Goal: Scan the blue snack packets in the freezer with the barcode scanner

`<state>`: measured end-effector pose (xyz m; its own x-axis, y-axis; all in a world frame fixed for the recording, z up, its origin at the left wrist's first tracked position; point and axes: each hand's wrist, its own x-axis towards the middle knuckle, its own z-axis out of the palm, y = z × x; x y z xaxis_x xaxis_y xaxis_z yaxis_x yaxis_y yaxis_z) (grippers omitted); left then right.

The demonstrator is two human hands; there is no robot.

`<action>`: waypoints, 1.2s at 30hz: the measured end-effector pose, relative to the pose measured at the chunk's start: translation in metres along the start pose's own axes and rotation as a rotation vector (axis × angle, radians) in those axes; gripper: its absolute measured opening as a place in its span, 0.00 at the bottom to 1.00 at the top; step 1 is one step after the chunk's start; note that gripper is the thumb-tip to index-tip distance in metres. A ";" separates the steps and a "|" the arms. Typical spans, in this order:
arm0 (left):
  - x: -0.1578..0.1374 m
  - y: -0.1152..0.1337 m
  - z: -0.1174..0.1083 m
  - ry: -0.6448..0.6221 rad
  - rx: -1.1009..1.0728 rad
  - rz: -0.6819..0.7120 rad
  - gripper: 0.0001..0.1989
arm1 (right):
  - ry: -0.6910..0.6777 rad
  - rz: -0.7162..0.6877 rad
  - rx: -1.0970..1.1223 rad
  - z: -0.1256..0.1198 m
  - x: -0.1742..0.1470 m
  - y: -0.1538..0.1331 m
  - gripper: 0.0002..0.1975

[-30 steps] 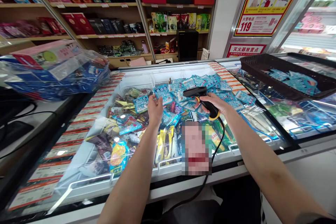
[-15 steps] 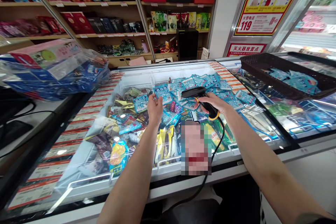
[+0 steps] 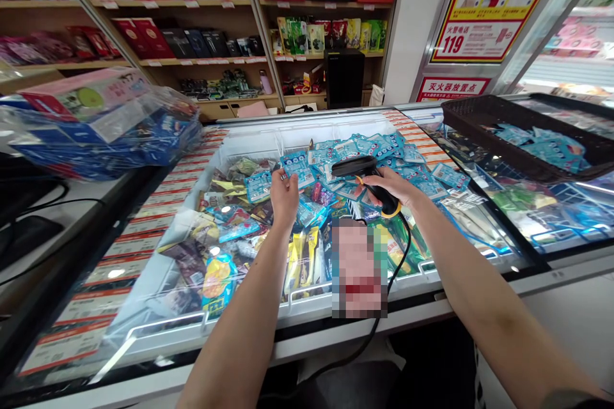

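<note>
My right hand (image 3: 397,188) grips a black and yellow barcode scanner (image 3: 354,167), its head pointing left over the pile of blue packets (image 3: 357,147). A black cable (image 3: 401,255) runs from its handle down over the freezer's front edge. My left hand (image 3: 285,199) is closed, with fingers curled, beside a blue packet (image 3: 297,169) with white print. Whether those fingers pinch that packet, I cannot make out. Another blue packet (image 3: 259,187) lies just left of the hand. Below is a chest freezer with a glass top (image 3: 144,307), full of wrapped ice creams (image 3: 302,255).
A dark brown basket (image 3: 518,160) holding blue packets stands at the right. Plastic-wrapped boxes (image 3: 100,118) sit at the left. A pixelated pinkish object (image 3: 357,268) is at the front edge. Behind are shelves with bottles and boxes, and a black monitor-like object (image 3: 344,78).
The view has shifted very slightly. Both hands and the scanner keep nearly the same place and pose.
</note>
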<state>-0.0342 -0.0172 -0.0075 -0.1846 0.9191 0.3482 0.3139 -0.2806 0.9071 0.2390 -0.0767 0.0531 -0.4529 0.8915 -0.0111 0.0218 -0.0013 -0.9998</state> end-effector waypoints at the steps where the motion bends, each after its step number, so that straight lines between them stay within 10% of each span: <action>1: 0.000 0.003 -0.002 0.015 0.061 0.016 0.21 | 0.001 -0.004 0.007 0.000 0.000 0.000 0.15; 15: 0.001 0.013 -0.044 0.283 0.821 -0.008 0.25 | 0.032 -0.022 0.051 0.000 0.000 0.005 0.17; 30: 0.007 -0.005 -0.053 0.227 0.913 -0.020 0.23 | 0.124 -0.011 0.041 -0.008 0.001 0.007 0.15; 36: 0.006 0.009 -0.034 0.096 0.852 0.303 0.24 | 0.183 0.010 0.099 -0.015 0.001 0.010 0.16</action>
<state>-0.0644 -0.0236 0.0110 -0.0463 0.8015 0.5962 0.9368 -0.1723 0.3044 0.2522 -0.0689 0.0438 -0.2835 0.9586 -0.0266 -0.0664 -0.0473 -0.9967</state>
